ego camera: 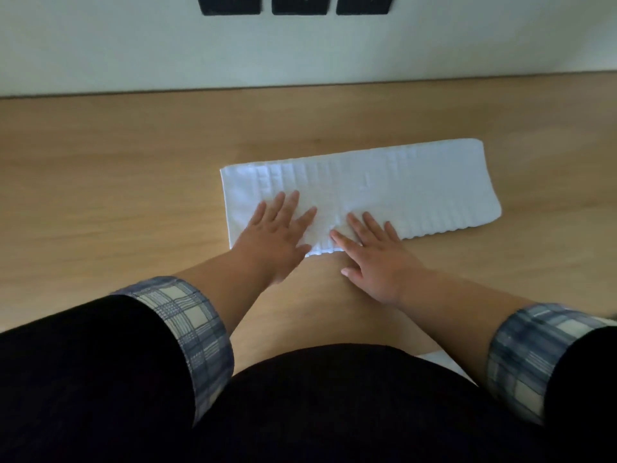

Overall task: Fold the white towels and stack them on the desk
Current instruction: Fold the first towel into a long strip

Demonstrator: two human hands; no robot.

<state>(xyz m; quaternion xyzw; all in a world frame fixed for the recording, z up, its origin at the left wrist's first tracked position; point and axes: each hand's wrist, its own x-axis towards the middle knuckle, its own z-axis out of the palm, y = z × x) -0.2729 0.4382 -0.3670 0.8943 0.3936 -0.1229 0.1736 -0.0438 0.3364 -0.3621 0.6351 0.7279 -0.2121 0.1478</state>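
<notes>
Left hand (275,230): flat on the left end of the white towel (417,188), fingers straight, gripping nothing. Right hand (379,259): fingertips pressing the towel's near edge, also released. The towel is a long folded strip lying flat on the desk (100,168).

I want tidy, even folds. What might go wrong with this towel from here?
The left hand and right hand press flat on the towel at its left and middle, so the free right end may skew when folded. It lies slanted on the desk with a wavy near edge, so edges may not line up.
</notes>
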